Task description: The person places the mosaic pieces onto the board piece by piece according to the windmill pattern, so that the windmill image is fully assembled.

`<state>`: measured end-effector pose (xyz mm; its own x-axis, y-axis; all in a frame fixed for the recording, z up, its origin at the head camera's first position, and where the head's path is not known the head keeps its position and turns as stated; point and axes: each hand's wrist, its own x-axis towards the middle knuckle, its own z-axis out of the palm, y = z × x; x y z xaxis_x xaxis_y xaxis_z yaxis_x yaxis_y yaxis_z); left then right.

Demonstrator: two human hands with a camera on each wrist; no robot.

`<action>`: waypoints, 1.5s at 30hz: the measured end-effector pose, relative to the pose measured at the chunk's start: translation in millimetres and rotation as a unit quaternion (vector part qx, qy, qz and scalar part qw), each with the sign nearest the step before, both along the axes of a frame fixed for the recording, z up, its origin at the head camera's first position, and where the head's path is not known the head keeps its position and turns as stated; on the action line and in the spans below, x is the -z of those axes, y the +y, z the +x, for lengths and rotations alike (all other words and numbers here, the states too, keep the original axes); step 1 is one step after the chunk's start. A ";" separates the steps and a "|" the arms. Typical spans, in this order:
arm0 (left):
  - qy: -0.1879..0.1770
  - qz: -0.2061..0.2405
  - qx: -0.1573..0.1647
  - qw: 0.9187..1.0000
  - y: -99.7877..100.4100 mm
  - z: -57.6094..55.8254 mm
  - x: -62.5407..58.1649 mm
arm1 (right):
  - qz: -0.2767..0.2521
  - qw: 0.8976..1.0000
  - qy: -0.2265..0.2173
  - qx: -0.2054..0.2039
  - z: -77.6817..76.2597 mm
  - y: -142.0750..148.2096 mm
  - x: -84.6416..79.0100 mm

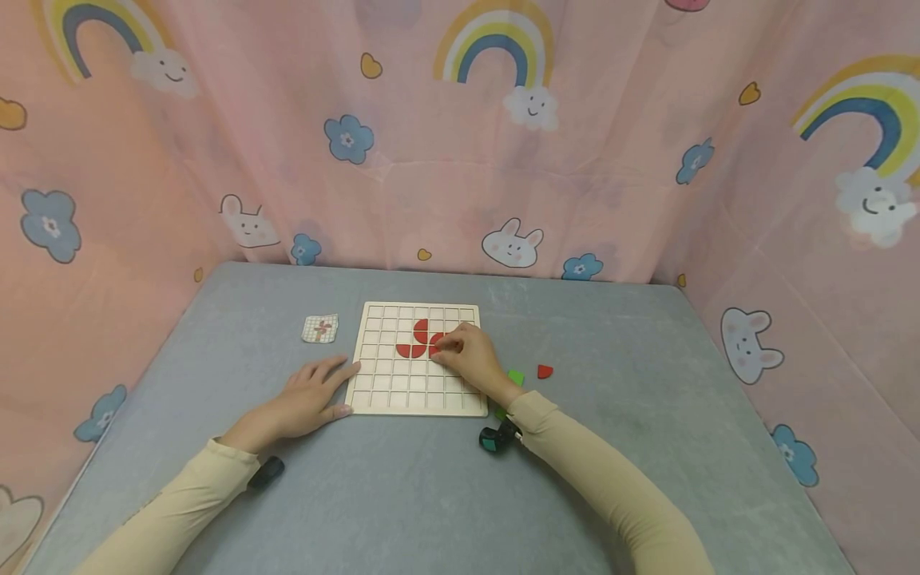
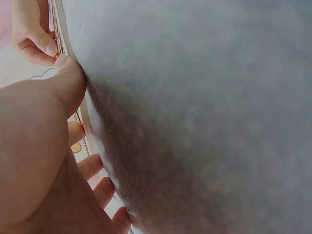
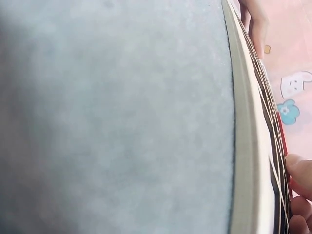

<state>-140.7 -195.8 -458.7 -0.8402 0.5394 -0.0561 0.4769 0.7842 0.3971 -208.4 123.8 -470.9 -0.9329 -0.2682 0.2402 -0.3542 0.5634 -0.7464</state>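
A pale wooden grid board (image 1: 381, 383) lies flat on the table. Several red quarter-round pieces (image 1: 421, 329) sit in squares near its middle. Thumb and fingers of my right hand (image 1: 474, 355) pinch a red quarter-round piece (image 1: 434, 351) down at the board; the fingers partly cover it. My left hand (image 1: 305, 399) rests beside the board's left edge, fingers spread, with the thumb and index fingertip touching the edge. In the left wrist view the left hand (image 2: 44, 126) is seen along the board's side.
Left of the board lies a small picture card (image 1: 319, 328) with a grid and a red figure. To the right are a loose red piece (image 1: 545, 371) and green pieces (image 1: 515, 376), partly hidden by the right wrist. A pink patterned curtain (image 1: 402, 192) surrounds the grey table (image 1: 611, 343).
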 end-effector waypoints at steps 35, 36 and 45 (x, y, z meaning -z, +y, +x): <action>0.001 0.001 0.002 1.000 -1.6 -2.2 4.4 | -0.004 1.000 -0.013 0.024 -4.9 29.8 -16.8; -0.004 0.002 0.000 1.000 -1.2 -2.0 3.4 | -0.005 1.000 -0.017 0.024 -4.7 34.7 -20.0; 0.001 -0.004 0.001 1.000 -1.7 -3.0 4.7 | 0.032 0.999 -0.011 0.025 4.3 82.9 -42.2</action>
